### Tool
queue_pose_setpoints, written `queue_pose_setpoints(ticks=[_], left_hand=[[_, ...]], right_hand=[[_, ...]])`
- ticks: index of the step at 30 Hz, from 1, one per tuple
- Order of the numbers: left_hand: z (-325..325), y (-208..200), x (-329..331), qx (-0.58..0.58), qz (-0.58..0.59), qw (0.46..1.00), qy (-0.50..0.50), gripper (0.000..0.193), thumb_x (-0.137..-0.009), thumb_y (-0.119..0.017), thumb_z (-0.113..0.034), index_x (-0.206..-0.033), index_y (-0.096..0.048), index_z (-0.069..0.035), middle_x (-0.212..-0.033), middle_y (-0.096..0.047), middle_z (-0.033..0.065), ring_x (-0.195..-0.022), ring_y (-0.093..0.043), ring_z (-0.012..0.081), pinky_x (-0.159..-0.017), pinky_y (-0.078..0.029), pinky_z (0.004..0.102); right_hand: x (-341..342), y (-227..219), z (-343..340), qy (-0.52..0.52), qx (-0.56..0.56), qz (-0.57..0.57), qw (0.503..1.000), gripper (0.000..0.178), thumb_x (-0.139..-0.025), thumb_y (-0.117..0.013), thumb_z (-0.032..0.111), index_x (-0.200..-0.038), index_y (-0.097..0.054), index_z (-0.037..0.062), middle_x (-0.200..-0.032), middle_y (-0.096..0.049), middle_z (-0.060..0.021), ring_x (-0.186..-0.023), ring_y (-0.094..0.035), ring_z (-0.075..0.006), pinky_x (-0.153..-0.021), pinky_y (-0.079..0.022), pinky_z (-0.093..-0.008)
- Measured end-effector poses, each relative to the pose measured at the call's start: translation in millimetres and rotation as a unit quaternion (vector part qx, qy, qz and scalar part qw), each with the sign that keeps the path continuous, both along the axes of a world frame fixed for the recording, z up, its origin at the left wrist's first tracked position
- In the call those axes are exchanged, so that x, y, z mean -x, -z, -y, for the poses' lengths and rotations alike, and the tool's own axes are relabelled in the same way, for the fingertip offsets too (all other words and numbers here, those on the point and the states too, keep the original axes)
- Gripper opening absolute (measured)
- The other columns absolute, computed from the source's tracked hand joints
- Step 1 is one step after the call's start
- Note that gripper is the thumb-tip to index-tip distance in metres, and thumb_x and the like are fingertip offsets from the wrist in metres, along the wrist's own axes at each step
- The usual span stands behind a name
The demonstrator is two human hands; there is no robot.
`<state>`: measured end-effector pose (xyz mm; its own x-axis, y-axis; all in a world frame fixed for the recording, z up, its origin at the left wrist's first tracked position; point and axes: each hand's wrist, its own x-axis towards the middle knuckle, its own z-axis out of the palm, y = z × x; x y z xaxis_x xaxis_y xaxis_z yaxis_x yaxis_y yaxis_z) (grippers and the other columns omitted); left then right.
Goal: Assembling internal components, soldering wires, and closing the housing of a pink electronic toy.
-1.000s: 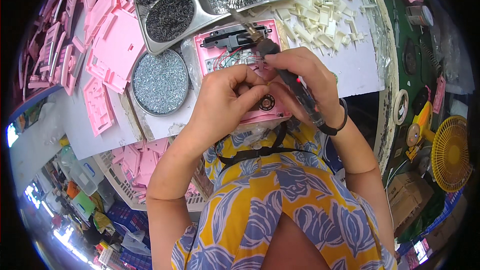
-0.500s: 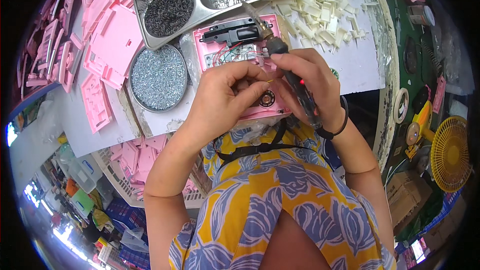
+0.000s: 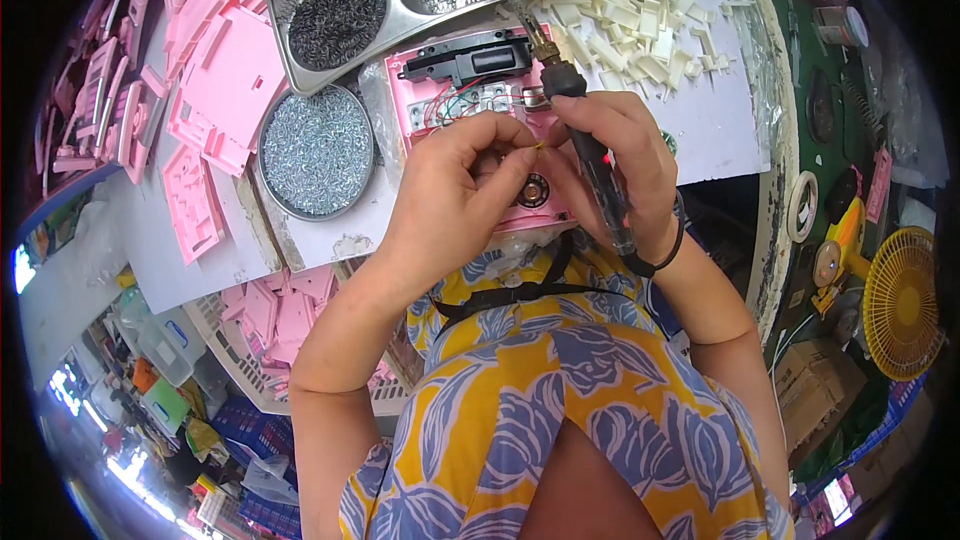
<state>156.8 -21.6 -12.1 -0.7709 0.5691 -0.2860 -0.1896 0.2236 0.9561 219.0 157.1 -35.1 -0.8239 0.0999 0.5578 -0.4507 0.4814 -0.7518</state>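
My left hand (image 3: 450,190) is closed in a pinch on a thin yellow wire (image 3: 541,145) above the pink plastic casing (image 3: 401,102). Gripped in my right hand (image 3: 640,160) is a soldering iron (image 3: 566,82), its metal tip pointing up and away toward the steel tray. The fingertips of that hand also meet the wire, though their hold on it is partly hidden. Inside the casing sit a black plastic part (image 3: 480,62), red and green wires (image 3: 462,100) and a small round speaker-like part (image 3: 533,190). My hands cover the casing's middle.
A divided steel tray (image 3: 393,0) with dark springs and small metal pieces lies beyond the casing. Left of it stands a round dish of screws (image 3: 315,155), beside pink panels (image 3: 235,70). White plastic parts (image 3: 650,25) lie far right; a yellow fan (image 3: 900,305) stands right.
The soldering iron has tilted a little more upright, and its tip has shifted slightly right and farther away. Both hands remain together at the yellow wire.
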Motion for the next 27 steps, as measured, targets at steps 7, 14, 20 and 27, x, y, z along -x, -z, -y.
queue_pose_setpoints(ticks=[7, 14, 20, 27], left_hand=[[6.8, -2.4, -0.4, 0.088, -0.189, 0.975, 0.077, 0.009, -0.088, -0.069, 0.001, -0.097, -0.066, 0.003, -0.103, -0.06, 0.0104, -0.078, -0.061, 0.0129, -0.064, -0.048, 0.0264], [1.4, -2.7, 2.5, 0.117, -0.286, 0.944, 0.116, 0.011, -0.078, -0.073, 0.004, -0.086, -0.066, 0.004, -0.117, -0.056, 0.0105, -0.086, -0.062, 0.0162, -0.067, -0.052, 0.0256], [2.5, -0.7, 2.8, 0.124, -0.301, 0.938, 0.118, 0.013, -0.076, -0.073, 0.004, -0.086, -0.065, 0.003, -0.115, -0.057, 0.0116, -0.089, -0.064, 0.0203, -0.068, -0.054, 0.028], [2.2, 2.3, 2.0, 0.125, -0.317, 0.934, 0.112, 0.014, -0.075, -0.074, 0.003, -0.086, -0.065, 0.003, -0.114, -0.058, 0.0126, -0.092, -0.066, 0.0228, -0.07, -0.055, 0.0297]], right_hand=[[-36.1, -34.2, -61.4, -0.043, 0.031, 0.044, 0.998, 0.034, -0.079, -0.078, -0.002, -0.111, -0.066, -0.0021, -0.08, -0.06, -0.0094, -0.071, -0.054, -0.0212, -0.067, -0.044, -0.0326], [-56.8, -45.7, -67.3, -0.098, 0.037, 0.162, 0.981, 0.024, -0.071, -0.077, 0.004, -0.094, -0.068, 0.0038, -0.059, -0.048, -0.0014, -0.057, -0.046, -0.0177, -0.062, -0.04, -0.0328], [-51.1, -34.6, -58.3, -0.107, 0.025, 0.149, 0.983, 0.025, -0.067, -0.077, 0.003, -0.091, -0.069, 0.0047, -0.059, -0.048, -0.0016, -0.054, -0.046, -0.0203, -0.059, -0.04, -0.0335], [-47.3, -35.0, -57.3, -0.115, 0.015, 0.163, 0.98, 0.025, -0.067, -0.077, 0.003, -0.091, -0.069, 0.0045, -0.059, -0.048, -0.0023, -0.054, -0.047, -0.0207, -0.058, -0.04, -0.0342]])
